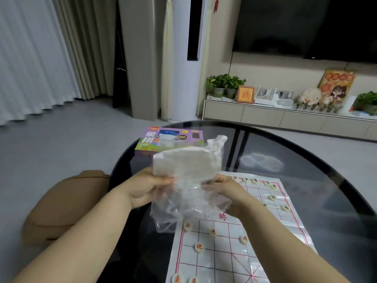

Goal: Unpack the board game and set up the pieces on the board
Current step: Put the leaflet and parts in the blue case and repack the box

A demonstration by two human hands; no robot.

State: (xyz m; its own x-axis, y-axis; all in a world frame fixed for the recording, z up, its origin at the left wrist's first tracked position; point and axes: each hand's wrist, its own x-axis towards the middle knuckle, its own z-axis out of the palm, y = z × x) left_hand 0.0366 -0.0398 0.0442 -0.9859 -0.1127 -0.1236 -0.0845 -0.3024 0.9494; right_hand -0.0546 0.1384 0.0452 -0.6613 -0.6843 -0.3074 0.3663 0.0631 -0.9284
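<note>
I hold a white foam tray (183, 160) half inside a clear plastic bag (179, 209) above the table. My left hand (149, 186) grips the tray's lower left edge. My right hand (226, 193) pinches the bag's crumpled plastic on the right. Below lies a white paper board (234, 254) with a red grid, partly hidden by the bag. Several round cream pieces (213, 232) with red or dark characters sit on its lines. The purple and green game box (163, 139) rests at the table's far left, behind the tray.
The round dark glass table (295, 152) carries everything. A tan cushion (67, 203) sits at its left edge. Grey floor, curtains and a low TV cabinet with plants lie beyond.
</note>
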